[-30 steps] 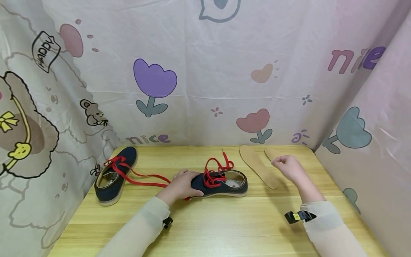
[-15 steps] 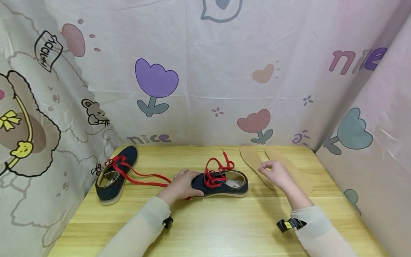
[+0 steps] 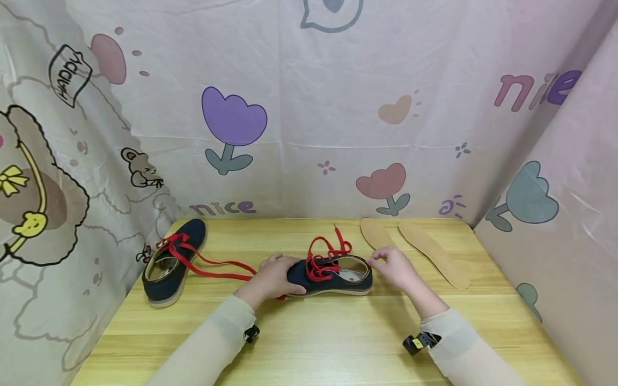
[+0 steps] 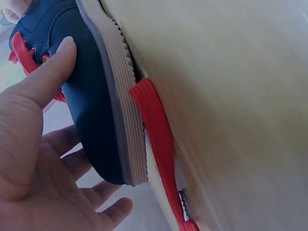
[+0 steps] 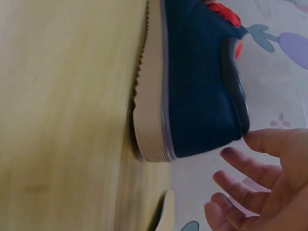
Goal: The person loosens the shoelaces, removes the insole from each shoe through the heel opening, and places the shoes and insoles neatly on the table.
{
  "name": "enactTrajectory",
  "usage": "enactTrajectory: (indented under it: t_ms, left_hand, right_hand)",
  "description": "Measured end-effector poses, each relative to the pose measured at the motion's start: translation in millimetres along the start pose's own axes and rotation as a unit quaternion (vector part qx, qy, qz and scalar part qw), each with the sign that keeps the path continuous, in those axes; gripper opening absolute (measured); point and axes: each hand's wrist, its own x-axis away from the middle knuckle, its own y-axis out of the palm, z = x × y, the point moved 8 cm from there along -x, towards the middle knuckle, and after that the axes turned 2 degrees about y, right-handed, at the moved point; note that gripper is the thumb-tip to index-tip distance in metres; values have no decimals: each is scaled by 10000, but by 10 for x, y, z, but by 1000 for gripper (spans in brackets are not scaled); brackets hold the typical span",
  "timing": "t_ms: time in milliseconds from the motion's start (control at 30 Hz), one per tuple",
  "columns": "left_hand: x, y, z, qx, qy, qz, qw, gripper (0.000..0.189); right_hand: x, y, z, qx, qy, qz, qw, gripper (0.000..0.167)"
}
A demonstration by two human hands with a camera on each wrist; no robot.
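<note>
My left hand [image 3: 276, 274] grips the toe of a navy lace-up shoe [image 3: 333, 288] with red laces. That shoe stands on its sole, toe to the left, its opening facing up. In the left wrist view the thumb [image 4: 65, 57] presses its upper, with the fingers around the far side. My right hand [image 3: 397, 267] is at the heel. In the right wrist view its thumb [image 5: 269, 141] touches the heel's top edge [image 5: 244, 126], while the other fingers are loosely bent behind the heel. Little of the shoe's inside shows.
A second navy shoe [image 3: 166, 287] with red laces stands at the table's left. One loose red lace [image 3: 227, 276] runs toward my left hand. Two tan insoles lie back right: one insole [image 3: 375, 233] partly behind my right hand, another insole [image 3: 434, 254] farther right. Printed curtains [image 3: 309, 107] enclose the table.
My right hand has moved left from the right-hand insole, past the other insole, to the shoe's heel. My left hand keeps its grip on the toe, and the shoe has stayed put.
</note>
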Motion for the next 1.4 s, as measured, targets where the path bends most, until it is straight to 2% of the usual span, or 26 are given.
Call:
enactTrajectory:
  t_ms: [167, 433, 767, 1000, 1200, 1333, 1400]
  left_hand:
    - [-13, 11, -2, -2, 36, 1, 10000, 82]
    - [-61, -13, -61, -194, 213, 103, 9995, 83]
    - [-196, -91, -89, -531, 522, 297, 9968, 77]
    - [-271, -118, -129, -922, 586, 335, 9935, 73]
    - [-193, -108, -131, -984, 530, 284, 9933, 77]
    - [-72, -117, -59, -555, 492, 325, 9967, 71]
    - [-28, -121, -27, -408, 371, 395, 9977, 67]
  right_hand:
    - [-1, 43, -32, 73, -72, 50, 9999, 17]
    - [24, 81, -83, 168, -44, -144, 9997, 17]
    - [116, 114, -117, 399, 97, -171, 9990, 16]
    - [189, 125, -209, 562, -14, -338, 9978, 16]
    - [128, 58, -237, 679, 2, -267, 9973, 13]
    - [28, 34, -254, 735, -171, -154, 9970, 14]
    - [-21, 48, -261, 773, -265, -165, 9965, 15]
